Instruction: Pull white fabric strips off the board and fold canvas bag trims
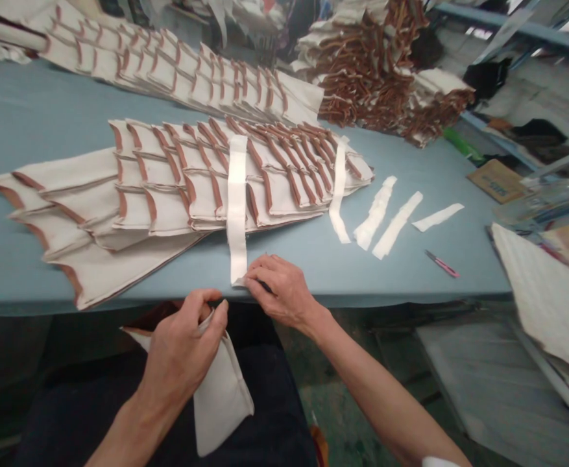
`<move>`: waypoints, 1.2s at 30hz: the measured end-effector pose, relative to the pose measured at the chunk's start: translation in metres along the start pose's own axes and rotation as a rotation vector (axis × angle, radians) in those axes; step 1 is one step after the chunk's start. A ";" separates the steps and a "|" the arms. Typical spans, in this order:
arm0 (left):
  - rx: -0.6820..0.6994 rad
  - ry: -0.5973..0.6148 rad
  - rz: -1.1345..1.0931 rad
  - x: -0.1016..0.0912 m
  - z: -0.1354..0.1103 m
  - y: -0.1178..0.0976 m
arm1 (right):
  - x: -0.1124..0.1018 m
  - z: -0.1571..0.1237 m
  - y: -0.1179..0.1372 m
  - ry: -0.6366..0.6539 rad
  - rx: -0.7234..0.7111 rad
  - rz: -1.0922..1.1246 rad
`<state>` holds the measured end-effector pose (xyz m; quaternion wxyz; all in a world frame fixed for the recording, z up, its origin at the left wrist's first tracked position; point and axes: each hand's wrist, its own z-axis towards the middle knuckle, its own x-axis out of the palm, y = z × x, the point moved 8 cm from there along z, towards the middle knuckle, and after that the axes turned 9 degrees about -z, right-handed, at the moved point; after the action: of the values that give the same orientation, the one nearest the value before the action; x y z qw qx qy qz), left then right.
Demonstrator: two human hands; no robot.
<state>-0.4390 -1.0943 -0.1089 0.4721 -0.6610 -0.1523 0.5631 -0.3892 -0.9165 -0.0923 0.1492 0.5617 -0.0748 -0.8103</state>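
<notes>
My left hand (pixel 187 344) is closed on a cream fabric piece (pixel 226 395) with brown inside, which hangs below the table edge over my lap. At the table's front edge, my right hand (pixel 279 285) pinches the lower end of a white strip (pixel 237 207). Something small and dark shows by its fingers, too unclear to name. That strip lies across a row of overlapping cream fabric pieces with brown edges (pixel 167 181). Nearer the row's right end, a second white strip (pixel 338 194) is laid across it.
Loose white strips (pixel 398 224) lie right of the row, with a pink-handled cutting tool (pixel 442 264) beside them. Behind is another row of cream pieces (pixel 177 68) and a tall stack of cream and brown fabric (pixel 366 65). Cardboard (pixel 496 181) sits at the right.
</notes>
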 end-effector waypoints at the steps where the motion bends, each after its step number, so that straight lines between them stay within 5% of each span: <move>1: 0.010 -0.012 0.014 0.001 0.001 -0.001 | -0.001 0.001 -0.001 -0.001 0.000 0.015; 15: 0.324 0.025 0.251 0.031 -0.006 -0.016 | 0.006 0.003 -0.007 -0.028 0.112 0.110; 31: 0.248 0.063 0.313 0.029 -0.001 -0.008 | 0.013 -0.003 -0.029 -0.035 0.319 0.166; 36: 0.221 0.181 0.392 0.033 0.008 -0.018 | 0.014 -0.002 -0.027 -0.018 0.316 0.166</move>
<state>-0.4293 -1.0575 -0.1135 0.4352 -0.6698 0.0843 0.5957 -0.3964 -0.8953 -0.1131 0.1249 0.5626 -0.2485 -0.7786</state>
